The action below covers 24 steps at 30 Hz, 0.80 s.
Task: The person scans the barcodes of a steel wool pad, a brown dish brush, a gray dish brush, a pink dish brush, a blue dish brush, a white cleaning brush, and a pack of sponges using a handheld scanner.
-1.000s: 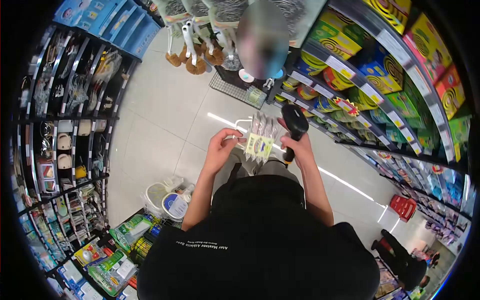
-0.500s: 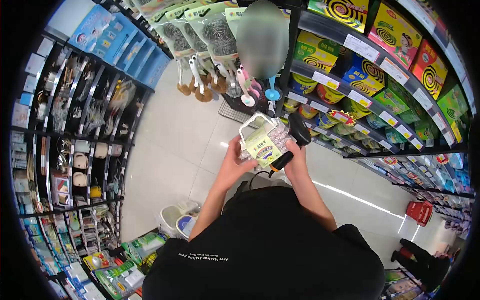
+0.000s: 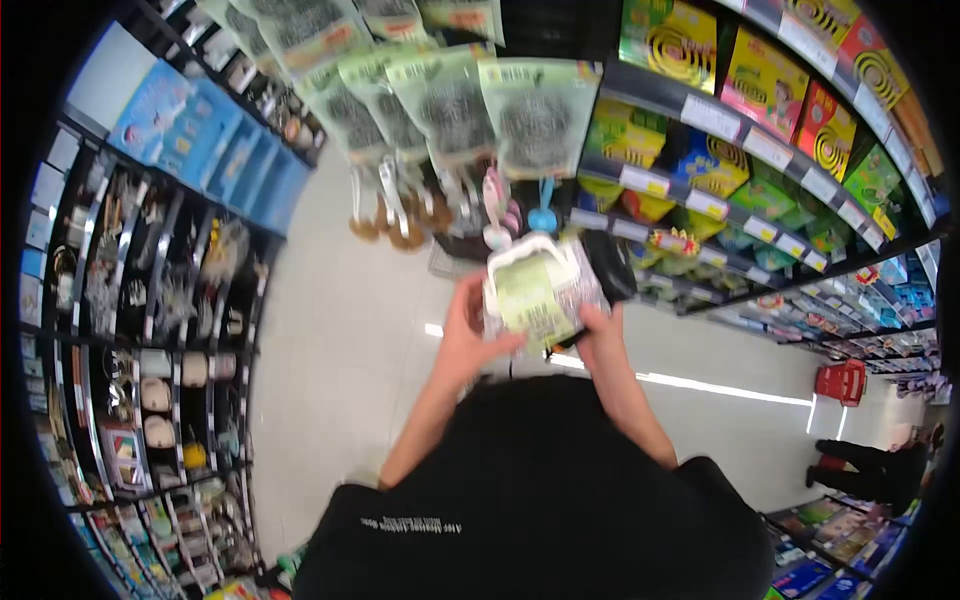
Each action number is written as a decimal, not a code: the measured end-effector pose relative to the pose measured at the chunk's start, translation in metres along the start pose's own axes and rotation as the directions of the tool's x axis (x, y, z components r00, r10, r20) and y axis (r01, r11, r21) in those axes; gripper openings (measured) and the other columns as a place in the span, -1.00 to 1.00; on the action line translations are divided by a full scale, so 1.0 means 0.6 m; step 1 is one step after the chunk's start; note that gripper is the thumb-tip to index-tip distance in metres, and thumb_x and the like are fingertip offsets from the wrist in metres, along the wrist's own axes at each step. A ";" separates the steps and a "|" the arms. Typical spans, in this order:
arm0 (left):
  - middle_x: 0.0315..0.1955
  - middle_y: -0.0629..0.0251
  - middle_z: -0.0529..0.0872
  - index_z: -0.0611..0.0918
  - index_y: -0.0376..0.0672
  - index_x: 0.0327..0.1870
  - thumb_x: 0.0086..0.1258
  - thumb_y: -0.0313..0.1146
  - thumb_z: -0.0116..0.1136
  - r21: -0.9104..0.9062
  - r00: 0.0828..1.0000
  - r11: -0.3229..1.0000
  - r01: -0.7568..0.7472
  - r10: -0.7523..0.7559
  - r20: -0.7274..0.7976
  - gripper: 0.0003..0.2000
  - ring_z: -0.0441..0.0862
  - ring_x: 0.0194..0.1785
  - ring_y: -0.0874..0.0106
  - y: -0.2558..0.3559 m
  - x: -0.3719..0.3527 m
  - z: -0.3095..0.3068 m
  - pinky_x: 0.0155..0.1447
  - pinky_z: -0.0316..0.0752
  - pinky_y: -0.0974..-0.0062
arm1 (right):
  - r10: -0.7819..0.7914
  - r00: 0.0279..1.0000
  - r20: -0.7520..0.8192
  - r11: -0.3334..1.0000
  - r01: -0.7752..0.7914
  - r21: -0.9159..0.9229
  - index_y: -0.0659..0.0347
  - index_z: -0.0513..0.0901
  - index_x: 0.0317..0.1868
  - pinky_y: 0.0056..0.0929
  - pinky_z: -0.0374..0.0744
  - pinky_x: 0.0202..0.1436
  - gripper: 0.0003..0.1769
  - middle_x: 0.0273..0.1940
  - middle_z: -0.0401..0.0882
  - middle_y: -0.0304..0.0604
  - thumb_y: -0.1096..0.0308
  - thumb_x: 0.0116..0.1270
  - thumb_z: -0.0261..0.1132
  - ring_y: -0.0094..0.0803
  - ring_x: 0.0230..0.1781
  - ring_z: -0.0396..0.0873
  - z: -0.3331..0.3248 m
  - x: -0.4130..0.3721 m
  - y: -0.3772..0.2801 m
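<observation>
In front of my chest, a clear pack of silvery scrubbers [image 3: 575, 295] with a pale green label and a white handle is held up between both hands. My left hand [image 3: 468, 328] is closed on the pack's left side, its thumb along the lower edge. My right hand [image 3: 604, 340] grips a black handheld barcode scanner [image 3: 610, 265], and its thumb presses the pack's lower right corner. Most of the scanner's grip is hidden behind the pack. The print on the label is blurred.
Bags of steel wool [image 3: 540, 120] and long-handled brushes [image 3: 398, 210] hang ahead. Shelves of mosquito-coil boxes [image 3: 680, 45] stand to the right; housewares shelves [image 3: 150, 340] run along the left. A red basket [image 3: 840, 382] and a person in dark clothes [image 3: 870, 472] are at far right.
The pack, scanner and both hands sit slightly higher and nearer the hanging goods. The pack's handle now leans flatter over the label. My view has shifted, showing more of the hanging bags.
</observation>
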<state>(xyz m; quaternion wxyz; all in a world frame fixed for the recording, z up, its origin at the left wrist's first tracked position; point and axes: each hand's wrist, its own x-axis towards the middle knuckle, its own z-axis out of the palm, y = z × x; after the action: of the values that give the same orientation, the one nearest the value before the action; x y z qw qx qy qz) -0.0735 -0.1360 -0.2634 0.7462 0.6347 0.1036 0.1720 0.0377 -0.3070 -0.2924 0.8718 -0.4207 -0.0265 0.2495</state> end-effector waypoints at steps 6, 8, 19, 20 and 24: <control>0.28 0.13 0.46 0.30 -0.34 0.41 -0.03 -0.65 0.48 -0.255 0.997 0.966 0.032 -0.050 -0.063 -0.13 0.42 0.37 0.31 0.020 -0.011 -0.049 0.38 0.45 0.28 | -0.059 0.996 0.061 0.995 0.054 0.084 0.24 0.20 0.46 -0.21 0.41 0.40 -0.06 0.27 0.42 -0.08 0.39 0.09 0.50 -0.23 0.29 0.45 0.069 -0.001 0.012; 0.25 0.10 0.49 0.33 -0.38 0.40 0.03 -0.65 0.43 -0.283 0.990 0.957 0.060 -0.094 -0.108 -0.20 0.47 0.33 0.31 0.019 -0.009 -0.070 0.34 0.49 0.30 | 0.025 1.000 0.005 1.000 -0.025 0.006 0.24 0.24 0.44 -0.24 0.42 0.39 -0.13 0.22 0.47 -0.10 0.45 0.13 0.46 -0.24 0.28 0.47 0.079 -0.004 0.022; 0.25 0.00 0.53 0.38 -0.35 0.36 0.57 -0.12 -0.01 -0.548 0.938 0.802 0.239 -0.337 -0.084 -0.48 0.63 0.20 0.23 0.005 -0.032 -0.193 0.26 0.56 0.24 | 0.060 0.984 0.169 0.872 0.031 -0.489 0.28 0.52 0.24 -0.53 0.45 -0.35 -0.29 -0.32 0.55 -0.29 0.44 0.03 0.56 -0.63 -0.44 0.46 0.153 0.003 0.025; 0.27 0.00 0.52 0.35 -0.32 0.38 0.58 -0.08 -0.04 -0.592 0.933 0.762 0.263 -0.357 -0.045 -0.46 0.60 0.23 0.20 0.012 -0.035 -0.192 0.27 0.55 0.18 | 0.053 0.985 0.162 0.792 0.058 -0.608 0.28 0.52 0.23 -0.55 0.41 -0.38 -0.31 -0.40 0.52 -0.34 0.45 0.04 0.55 -0.64 -0.45 0.45 0.165 -0.003 0.019; 0.36 -0.04 0.42 0.21 -0.23 0.48 0.62 0.05 -0.20 -0.677 0.911 0.638 0.365 -0.394 0.121 -0.39 0.45 0.38 0.07 0.018 -0.036 -0.187 0.36 0.48 -0.07 | -0.180 0.978 0.102 0.744 0.204 -0.637 0.28 0.65 0.04 -0.67 0.38 -0.41 -0.53 -0.47 0.53 -0.42 0.55 0.08 0.54 -0.75 -0.51 0.38 0.205 -0.021 0.021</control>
<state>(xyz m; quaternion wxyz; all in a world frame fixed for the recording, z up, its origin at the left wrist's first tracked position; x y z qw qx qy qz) -0.1368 -0.0405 -0.2734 0.9441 0.2732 0.1776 0.0496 -0.0101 -0.2178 -0.2204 0.6948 -0.6847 -0.1685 0.1413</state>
